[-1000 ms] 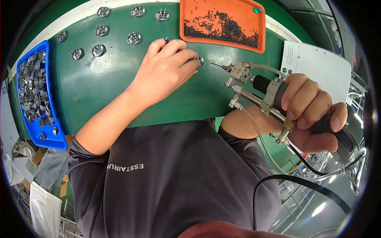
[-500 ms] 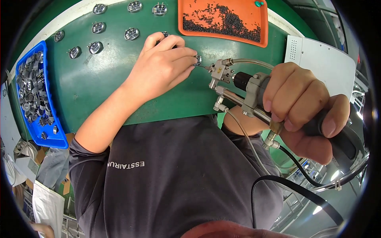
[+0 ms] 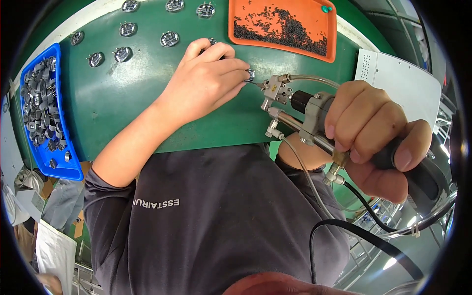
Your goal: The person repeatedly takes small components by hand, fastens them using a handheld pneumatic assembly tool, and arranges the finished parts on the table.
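My left hand [image 3: 206, 81] is closed around a small shiny round part [image 3: 250, 75], which pokes out past the fingertips; most of it is hidden. Another metallic round piece [image 3: 212, 41] peeks out beyond the knuckles, and I cannot tell whether the hand touches it. My right hand [image 3: 373, 132] wraps round the black handle of a metal dispensing gun [image 3: 311, 115] with hoses attached. The gun's thin needle [image 3: 254, 83] points left, its tip right by the part in my left hand. Whether tip and part touch is too small to tell.
Several round metallic parts with pins, such as one part [image 3: 169, 39], stand on the green table [image 3: 118, 103]. An orange tray [image 3: 332, 29] holds tiny black pieces. At left, a blue tray [image 3: 73, 164] carries dark ring-shaped parts. A white box [image 3: 408, 78] stands at right.
The table items sit slightly shifted in the picture, mostly rightward, as the view has moved a little. Both hands keep their holds, and the needle stays beside the part.
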Demonstrator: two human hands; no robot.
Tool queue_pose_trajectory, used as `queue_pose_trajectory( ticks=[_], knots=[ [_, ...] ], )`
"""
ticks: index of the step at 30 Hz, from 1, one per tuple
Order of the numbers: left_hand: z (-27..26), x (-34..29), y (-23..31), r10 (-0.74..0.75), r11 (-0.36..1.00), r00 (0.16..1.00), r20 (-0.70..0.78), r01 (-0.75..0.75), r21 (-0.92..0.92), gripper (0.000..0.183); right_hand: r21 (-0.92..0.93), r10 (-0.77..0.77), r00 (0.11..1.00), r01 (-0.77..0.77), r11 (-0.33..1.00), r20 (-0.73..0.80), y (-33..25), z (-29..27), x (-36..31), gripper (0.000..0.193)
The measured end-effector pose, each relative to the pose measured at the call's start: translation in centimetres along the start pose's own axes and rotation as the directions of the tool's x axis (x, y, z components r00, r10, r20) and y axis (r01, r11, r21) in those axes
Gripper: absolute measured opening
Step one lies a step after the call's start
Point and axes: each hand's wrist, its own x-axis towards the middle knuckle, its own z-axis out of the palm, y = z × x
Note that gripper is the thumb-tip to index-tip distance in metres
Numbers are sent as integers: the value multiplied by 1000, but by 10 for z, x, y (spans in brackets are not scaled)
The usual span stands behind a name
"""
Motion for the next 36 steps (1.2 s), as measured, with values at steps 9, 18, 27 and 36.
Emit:
queue_pose_trajectory(
  ticks=[9, 18, 27, 36],
  knots=[
    [-1, 0, 2, 0, 1000, 1000, -7, 0, 7, 17, -34, -1, 1000, 1, 999, 5, -3, 2, 1, 37],
    [-1, -2, 1, -4, 1000, 1000, -7, 4, 5, 18, -56, 12, 999, -10, 998, 37, -3, 0, 1, 35],
    [-3, 3, 4, 4, 999, 998, -59, -1, 37, 14, -73, 44, 997, -40, 997, 56, -6, 2, 13, 30],
    [-6, -6, 10, 35, 997, 998, -59, -31, 72, 17, -11, -163, 966, 164, 986, -200, 7, 25, 9, 31]
  ],
)
